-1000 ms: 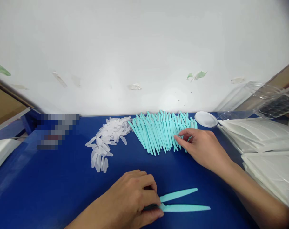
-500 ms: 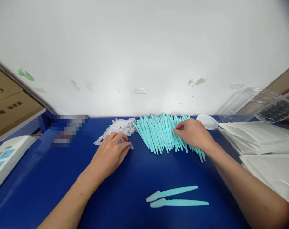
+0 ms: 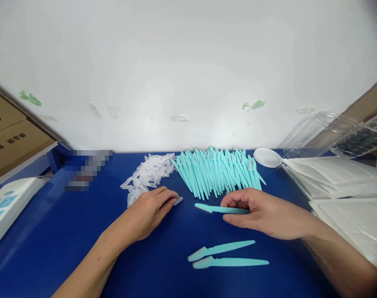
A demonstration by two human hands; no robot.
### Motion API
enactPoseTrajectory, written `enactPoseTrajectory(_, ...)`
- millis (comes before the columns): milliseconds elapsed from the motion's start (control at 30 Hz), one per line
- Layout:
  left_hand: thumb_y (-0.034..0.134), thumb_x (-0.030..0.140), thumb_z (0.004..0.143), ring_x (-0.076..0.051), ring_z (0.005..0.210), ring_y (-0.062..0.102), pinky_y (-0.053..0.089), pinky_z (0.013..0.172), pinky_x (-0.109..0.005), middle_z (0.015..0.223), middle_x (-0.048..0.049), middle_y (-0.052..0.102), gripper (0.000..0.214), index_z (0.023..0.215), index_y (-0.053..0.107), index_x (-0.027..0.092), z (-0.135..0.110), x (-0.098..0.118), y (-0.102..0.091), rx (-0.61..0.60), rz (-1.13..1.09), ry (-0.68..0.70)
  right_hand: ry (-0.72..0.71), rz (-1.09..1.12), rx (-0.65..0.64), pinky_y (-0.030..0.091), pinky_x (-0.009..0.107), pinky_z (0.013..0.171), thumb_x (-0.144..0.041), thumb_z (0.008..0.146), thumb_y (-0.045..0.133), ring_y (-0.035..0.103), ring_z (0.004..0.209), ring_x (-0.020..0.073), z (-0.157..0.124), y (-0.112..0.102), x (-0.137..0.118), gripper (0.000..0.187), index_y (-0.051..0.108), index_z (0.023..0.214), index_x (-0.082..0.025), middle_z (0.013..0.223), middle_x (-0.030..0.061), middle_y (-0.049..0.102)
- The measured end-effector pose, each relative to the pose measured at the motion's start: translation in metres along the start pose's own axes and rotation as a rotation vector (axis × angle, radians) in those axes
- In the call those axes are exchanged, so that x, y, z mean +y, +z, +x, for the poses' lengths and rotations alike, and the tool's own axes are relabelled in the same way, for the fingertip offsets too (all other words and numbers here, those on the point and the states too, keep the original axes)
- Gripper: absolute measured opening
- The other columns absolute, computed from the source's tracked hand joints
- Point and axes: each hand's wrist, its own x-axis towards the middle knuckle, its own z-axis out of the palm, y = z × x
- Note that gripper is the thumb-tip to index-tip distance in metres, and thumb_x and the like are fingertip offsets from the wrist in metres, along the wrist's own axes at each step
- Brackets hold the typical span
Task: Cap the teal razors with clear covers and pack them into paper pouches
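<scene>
Right grip clamped on a turquoise stick near the turquoise pile, left grip pinching a translucent piece beside the pale pile; watching remotely, I judge that piece could slip, since only its end looks held.

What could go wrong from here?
1. The small translucent piece juts from the fingertips of the left hand; so slight a grip could let it slip.
2. The right hand holds a turquoise tool by its narrow end, so a bump at the free wide end might twist it.
3. Tools overlap in the turquoise pile; pulling one could drag others.
</scene>
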Motion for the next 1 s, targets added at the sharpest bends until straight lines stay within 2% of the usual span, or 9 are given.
enactPoseTrajectory(100, 0.043, 0.034, 0.106, -0.02, 0.089, 0.069, 0.051, 0.077, -0.029, 0.109, -0.0061, 0.07, 0.033, 0.123, 0.071, 0.028, 0.0, 0.005, 0.002, -0.013, -0.085, 0.015, -0.056, -0.112, 0.042, 0.025, 0.027, 0.054, -0.045, 0.099, 0.051, 0.029, 0.06, 0.011, 0.001, 0.007, 0.0, 0.034, 0.061, 0.078, -0.02, 0.066, -0.0048, 0.038)
enactPoseTrajectory(200, 0.051, 0.039, 0.103, -0.017, 0.078, 0.068, 0.052, 0.068, -0.026, 0.098, -0.0049, 0.072, 0.031, 0.12, 0.074, 0.027, 0.002, 0.009, 0.002, -0.041, -0.337, -0.107, -0.12, -0.221, 0.056, 0.024, 0.027, 0.053, -0.039, 0.101, 0.047, 0.028, 0.057, 0.0107, 0.003, 0.01, 0.0, 0.038, 0.053, 0.068, -0.02, 0.061, -0.005, 0.034)
enactPoseTrajectory(300, 0.06, 0.044, 0.098, -0.016, 0.075, 0.069, 0.056, 0.07, -0.026, 0.088, -0.0036, 0.074, 0.034, 0.12, 0.074, 0.023, 0.004, 0.014, 0.002, -0.098, -0.635, -0.287, -0.102, -0.202, 0.004, 0.026, 0.027, 0.052, -0.038, 0.102, 0.044, 0.031, 0.054, 0.0103, 0.005, 0.011, 0.0, 0.035, 0.062, 0.077, -0.021, 0.059, -0.0053, 0.039)
enactPoseTrajectory(433, 0.067, 0.048, 0.093, -0.017, 0.077, 0.071, 0.059, 0.077, -0.029, 0.083, -0.0027, 0.076, 0.048, 0.132, 0.068, 0.02, 0.005, 0.021, 0.007, -0.155, -0.873, -0.422, -0.054, -0.13, -0.012, 0.023, 0.026, 0.048, -0.041, 0.102, 0.044, 0.029, 0.051, 0.0103, 0.009, 0.009, 0.003, 0.035, 0.071, 0.092, -0.022, 0.057, -0.0059, 0.038)
enactPoseTrajectory(567, 0.069, 0.048, 0.091, -0.016, 0.079, 0.072, 0.059, 0.081, -0.03, 0.087, -0.0035, 0.077, 0.052, 0.135, 0.066, 0.021, 0.007, 0.025, 0.014, -0.096, -0.942, -0.464, -0.025, -0.087, 0.007, 0.023, 0.026, 0.049, -0.045, 0.101, 0.048, 0.029, 0.053, 0.0102, 0.01, 0.006, 0.009, 0.035, 0.073, 0.093, -0.022, 0.058, -0.0059, 0.037)
enactPoseTrajectory(667, 0.071, 0.049, 0.09, -0.017, 0.081, 0.072, 0.058, 0.083, -0.031, 0.09, -0.0049, 0.077, 0.053, 0.134, 0.067, 0.02, 0.01, 0.028, 0.019, -0.014, -0.988, -0.508, -0.004, 0.04, 0.121, 0.026, 0.025, 0.051, -0.052, 0.099, 0.051, 0.032, 0.056, 0.0102, 0.012, 0.009, 0.008, 0.037, 0.073, 0.095, -0.022, 0.063, -0.0051, 0.041)
enactPoseTrajectory(833, 0.069, 0.048, 0.091, -0.017, 0.079, 0.068, 0.058, 0.078, -0.029, 0.084, -0.0037, 0.073, 0.043, 0.123, 0.074, 0.019, 0.013, 0.05, 0.026, 0.083, -0.958, -0.454, -0.112, 0.322, 0.212, 0.031, 0.025, 0.056, -0.051, 0.093, 0.062, 0.036, 0.061, 0.0104, 0.019, 0.034, -0.009, 0.034, 0.075, 0.094, -0.02, 0.07, -0.0036, 0.051)
enactPoseTrajectory(933, 0.066, 0.045, 0.094, -0.015, 0.074, 0.063, 0.056, 0.073, -0.026, 0.079, -0.0015, 0.068, 0.031, 0.109, 0.077, 0.02, 0.012, 0.065, 0.028, 0.064, -0.96, -0.337, -0.172, 0.368, 0.233, 0.037, 0.025, 0.059, -0.053, 0.093, 0.061, 0.046, 0.065, 0.0127, 0.023, 0.047, -0.016, 0.037, 0.077, 0.09, -0.02, 0.072, -0.001, 0.06)
enactPoseTrajectory(1000, 0.067, 0.042, 0.094, -0.014, 0.073, 0.062, 0.055, 0.071, -0.025, 0.079, -0.0012, 0.066, 0.026, 0.1, 0.075, 0.018, 0.011, 0.067, 0.028, 0.029, -1.016, -0.305, -0.172, 0.358, 0.232, 0.037, 0.025, 0.057, -0.056, 0.093, 0.06, 0.047, 0.064, 0.0139, 0.024, 0.051, -0.015, 0.04, 0.076, 0.086, -0.02, 0.068, 0.0, 0.06)
